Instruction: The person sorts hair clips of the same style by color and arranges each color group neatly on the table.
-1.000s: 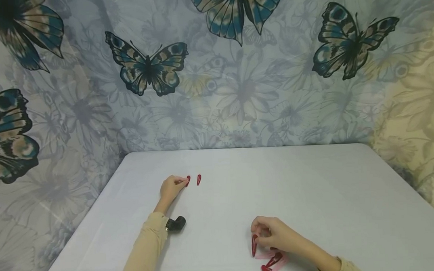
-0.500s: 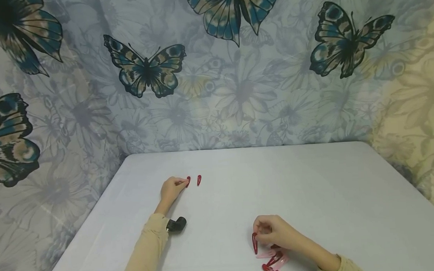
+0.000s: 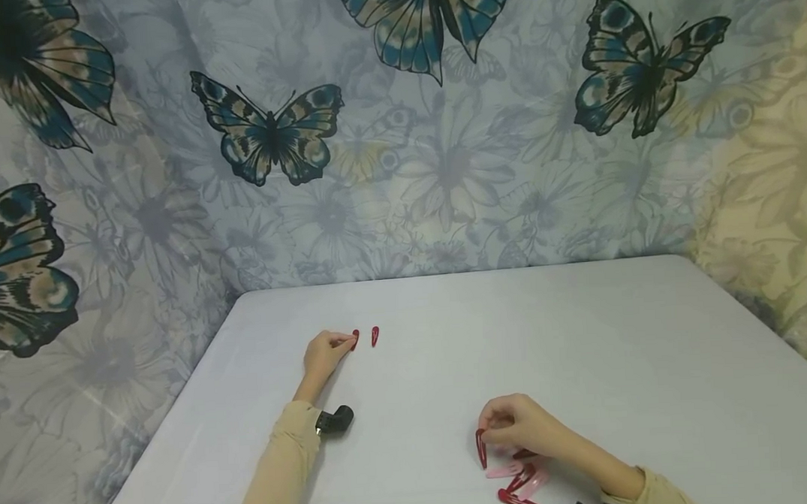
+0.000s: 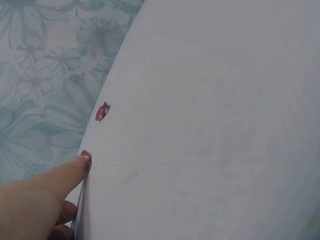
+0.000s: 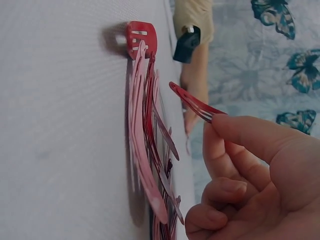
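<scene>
The left grip (image 3: pixel 324 355) pinched a far clip (image 3: pixel 356 336), the right grip (image 3: pixel 525 429) a near clip (image 3: pixel 482 451), whose end-only hold likely risked slipping.

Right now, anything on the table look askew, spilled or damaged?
No spill or damage that I can see. Just untidy: the loose pile of glossy red and pink snap hair clips near the right hand overlaps at mixed angles, whereas the two slim red hair clips at the left hand are roughly parallel.

Smooth, glossy hair clips (image 5: pixel 136 131) (metal, by their look), a matt, faintly textured tabletop (image 3: pixel 583 334) and cloth sleeves (image 3: pixel 277 460).
</scene>
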A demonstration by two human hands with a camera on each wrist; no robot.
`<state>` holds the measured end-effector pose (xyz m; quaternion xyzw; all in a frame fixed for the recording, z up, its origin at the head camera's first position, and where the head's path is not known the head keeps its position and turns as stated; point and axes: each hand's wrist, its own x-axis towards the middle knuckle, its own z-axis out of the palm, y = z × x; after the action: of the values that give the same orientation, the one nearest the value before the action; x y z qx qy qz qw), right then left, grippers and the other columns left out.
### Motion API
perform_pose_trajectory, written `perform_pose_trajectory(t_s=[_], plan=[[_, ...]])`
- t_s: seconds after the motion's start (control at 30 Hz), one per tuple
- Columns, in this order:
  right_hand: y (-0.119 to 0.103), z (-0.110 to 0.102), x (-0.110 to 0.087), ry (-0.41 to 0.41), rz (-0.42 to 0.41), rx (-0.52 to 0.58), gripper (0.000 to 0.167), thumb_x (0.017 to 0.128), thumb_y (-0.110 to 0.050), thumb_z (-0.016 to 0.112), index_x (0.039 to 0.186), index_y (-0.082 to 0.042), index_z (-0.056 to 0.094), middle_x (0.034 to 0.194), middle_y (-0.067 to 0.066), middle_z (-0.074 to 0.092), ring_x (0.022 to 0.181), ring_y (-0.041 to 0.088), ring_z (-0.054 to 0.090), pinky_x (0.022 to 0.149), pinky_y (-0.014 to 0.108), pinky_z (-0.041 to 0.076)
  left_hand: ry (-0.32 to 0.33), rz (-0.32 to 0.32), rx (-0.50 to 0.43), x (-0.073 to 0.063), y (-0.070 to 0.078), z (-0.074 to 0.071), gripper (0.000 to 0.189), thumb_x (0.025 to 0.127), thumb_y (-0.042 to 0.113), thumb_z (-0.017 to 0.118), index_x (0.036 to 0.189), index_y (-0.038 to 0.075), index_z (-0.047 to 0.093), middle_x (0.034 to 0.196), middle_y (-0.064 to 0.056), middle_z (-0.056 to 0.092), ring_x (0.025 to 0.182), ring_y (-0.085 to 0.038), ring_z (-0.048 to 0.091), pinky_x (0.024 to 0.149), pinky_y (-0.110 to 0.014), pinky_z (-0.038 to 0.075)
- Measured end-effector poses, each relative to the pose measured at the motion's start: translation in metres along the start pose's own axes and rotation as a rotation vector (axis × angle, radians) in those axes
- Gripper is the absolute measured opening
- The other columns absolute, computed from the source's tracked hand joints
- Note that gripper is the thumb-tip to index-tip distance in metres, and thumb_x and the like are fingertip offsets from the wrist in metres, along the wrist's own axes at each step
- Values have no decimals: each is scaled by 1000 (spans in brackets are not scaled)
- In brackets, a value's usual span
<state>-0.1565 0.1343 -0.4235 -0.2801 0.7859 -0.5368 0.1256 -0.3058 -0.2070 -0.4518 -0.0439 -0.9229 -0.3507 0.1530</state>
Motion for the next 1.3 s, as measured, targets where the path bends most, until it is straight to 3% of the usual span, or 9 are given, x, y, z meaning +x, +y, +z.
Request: perform_pose_trajectory(t_s=[0.3,0.47,0.9,1.0,1.3], plan=[[2,-1,2,1,8,5,4,79,-5,65,80,-2,62,72,0,61,55,6,49,48,21,41,30,4,5,1,-3,3,16,76,25,71,81,10,74,68,0,53,62,-17,47,57,-32,37],[3,-1,3,-11,29,9,7,79,-7,65,82,-1,63,71,0,60,52,3,44,46,20,38,4,3,15,2,-4,3,17,77,26,71,82,10,74,66,1,51,59,-16,44,55,-31,36],[-6,-20,18,-50,61,-3,8,84,-6,61,88,0,63,76,4,59,63,9,48,54,23,41,-24,-33,-1,5,-2,-1,18,77,26,71,84,9,73,74,-2,56,66,-19,49,60,-33,39],[-7,-23,24,-40,44,-5,6,84,-3,59,88,1,60,76,4,58,67,11,51,60,24,43,-31,-46,-3,5,-1,-2,18,77,26,71,84,10,73,76,-1,57,69,-19,51,62,-33,40],[-13,-31,40,-13,-17,-48,9,80,-1,63,77,-4,54,67,0,55,58,9,42,52,22,34,-20,-38,-1,5,1,-1,17,76,25,72,83,10,73,78,-2,59,73,-20,54,65,-35,41]])
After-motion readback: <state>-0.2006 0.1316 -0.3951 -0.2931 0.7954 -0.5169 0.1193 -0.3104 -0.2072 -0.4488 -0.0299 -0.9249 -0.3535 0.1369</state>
